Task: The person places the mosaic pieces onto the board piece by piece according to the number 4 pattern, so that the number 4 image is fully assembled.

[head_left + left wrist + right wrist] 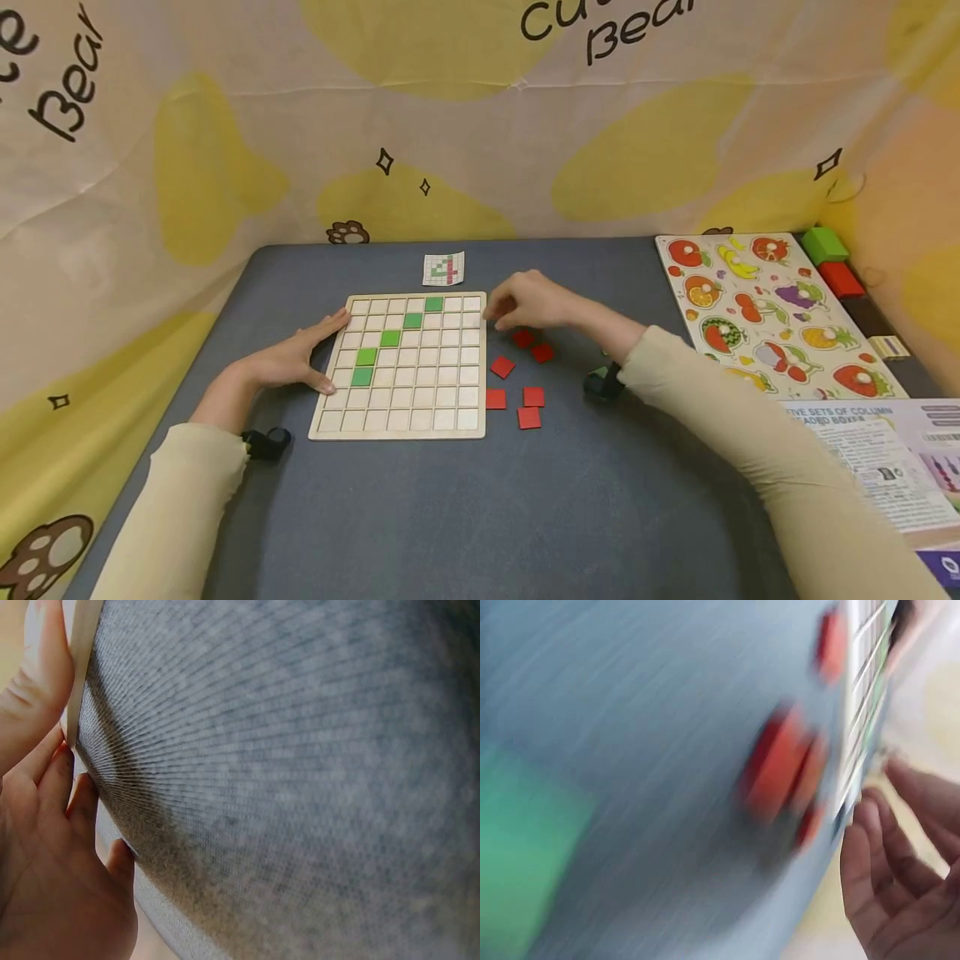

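A wooden grid board (420,392) lies on the grey table (525,500), with several green tiles (390,338) set in a diagonal line. My left hand (318,357) rests flat against the board's left edge, fingers straight; the left wrist view shows those fingers (52,787) on the board's rim (79,667). My right hand (517,304) hovers by the board's right edge, just above several loose red tiles (502,367). Its fingers curve down loosely. The blurred right wrist view shows that hand (900,862) holding nothing, beside red tiles (780,765).
A small pattern card (443,268) lies behind the board. At the right lie a fruit peg puzzle (772,312), green (825,244) and red (840,279) blocks, and a printed leaflet (892,458). A printed cloth backdrop surrounds the table.
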Available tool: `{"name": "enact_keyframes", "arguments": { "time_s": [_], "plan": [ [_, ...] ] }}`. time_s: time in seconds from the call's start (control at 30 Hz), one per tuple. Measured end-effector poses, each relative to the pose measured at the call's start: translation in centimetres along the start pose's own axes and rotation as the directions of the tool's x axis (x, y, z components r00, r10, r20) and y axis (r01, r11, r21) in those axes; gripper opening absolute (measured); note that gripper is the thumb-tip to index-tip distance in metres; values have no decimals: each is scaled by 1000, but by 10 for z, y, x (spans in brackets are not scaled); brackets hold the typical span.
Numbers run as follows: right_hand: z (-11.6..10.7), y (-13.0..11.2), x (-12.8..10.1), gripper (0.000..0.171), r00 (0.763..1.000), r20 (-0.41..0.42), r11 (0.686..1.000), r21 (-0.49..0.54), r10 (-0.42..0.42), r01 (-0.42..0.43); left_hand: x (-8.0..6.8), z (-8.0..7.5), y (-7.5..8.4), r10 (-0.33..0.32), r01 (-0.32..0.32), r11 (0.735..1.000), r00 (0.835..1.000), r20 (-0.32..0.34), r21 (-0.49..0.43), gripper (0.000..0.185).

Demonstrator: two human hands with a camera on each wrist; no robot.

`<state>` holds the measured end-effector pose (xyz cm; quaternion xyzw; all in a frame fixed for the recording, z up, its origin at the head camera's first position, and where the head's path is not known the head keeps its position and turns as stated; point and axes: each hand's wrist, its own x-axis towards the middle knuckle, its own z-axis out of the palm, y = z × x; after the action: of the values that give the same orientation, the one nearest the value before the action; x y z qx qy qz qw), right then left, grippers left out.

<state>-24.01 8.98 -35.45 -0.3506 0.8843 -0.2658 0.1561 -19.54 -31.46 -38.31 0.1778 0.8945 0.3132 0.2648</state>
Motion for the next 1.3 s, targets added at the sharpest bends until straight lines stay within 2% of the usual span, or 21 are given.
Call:
{"name": "enact_keyframes", "arguments": {
  "time_s": [0.13,0.27,0.4,0.5,0.8,1.0,1.17,1.3],
  "plan": [
    [-24,39,-35,20,995,80,998,31,52,-54,-1,1,-1,5,-5,1000,1000,-2,4,125],
    [-39,69,-65,26,975,198,989,91,98,-117,-3,1,-3,6,-6,1000,1000,0,5,125],
    [-48,85,-86,43,950,289,976,144,116,-163,-2,0,-3,15,-15,1000,1000,3,-1,124],
    [-48,90,-95,48,943,314,975,145,113,-165,-1,0,-2,29,-29,1000,1000,3,-2,124],
    [-42,90,-102,32,962,266,995,61,58,-77,1,1,-2,18,-18,1000,1000,4,11,124],
    [-42,86,-98,25,968,234,996,-4,85,-87,1,1,0,25,-25,1000,1000,6,-7,124],
    [-43,79,-85,22,981,144,991,-26,132,-129,0,0,0,23,-23,1000,1000,8,-7,124],
    [-40,59,-67,19,988,41,988,44,149,-151,-1,0,0,22,-22,1000,1000,7,-6,124]
  ]
}}
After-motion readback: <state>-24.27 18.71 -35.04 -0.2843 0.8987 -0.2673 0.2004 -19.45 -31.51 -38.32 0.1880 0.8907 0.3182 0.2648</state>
